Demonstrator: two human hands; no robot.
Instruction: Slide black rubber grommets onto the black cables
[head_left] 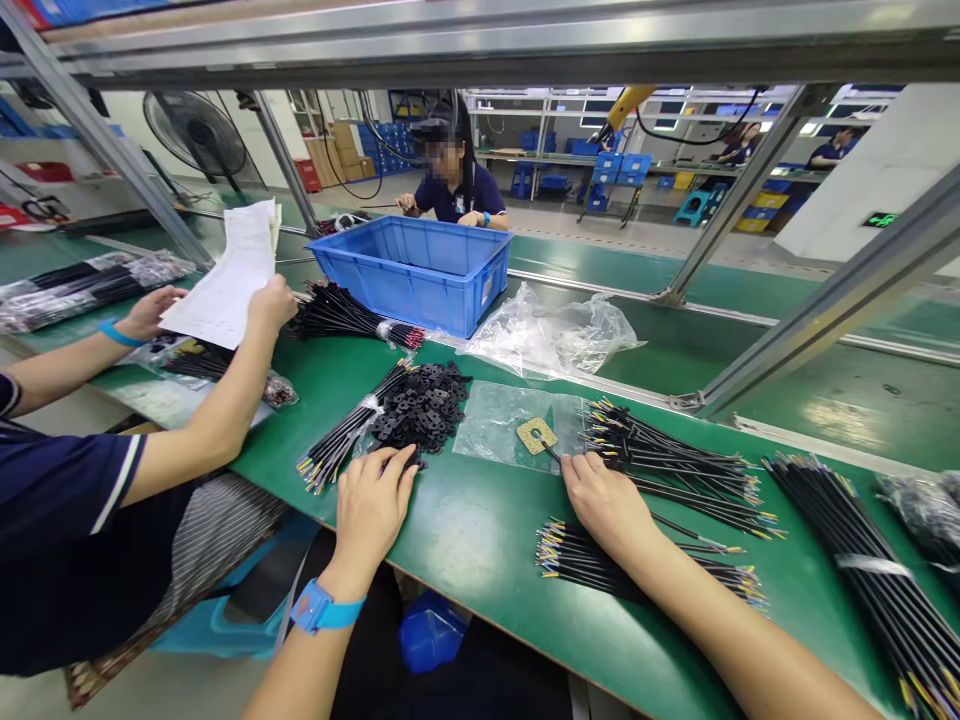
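Observation:
My left hand (375,500) is at the near edge of a heap of small black plastic parts (424,405), its fingers closed on one of them, mostly hidden under the fingertips. A bundle of black cables (352,428) with coloured wire ends lies just left of the heap. My right hand (609,500) grips a thin black cable (550,452), whose tip meets a tan square piece with a slot (534,434). That piece lies on a clear plastic bag (487,425). Loose black cables (675,460) lie beyond my right hand, and more cables (592,555) lie under my forearm.
A blue bin (409,285) stands at the back beside crumpled clear plastic (555,330). Tied cables (862,560) lie at the right. At the left, a co-worker's hands hold paper sheets (232,280). Another person (465,185) sits behind the bin. Metal posts (817,300) frame the green table (465,535).

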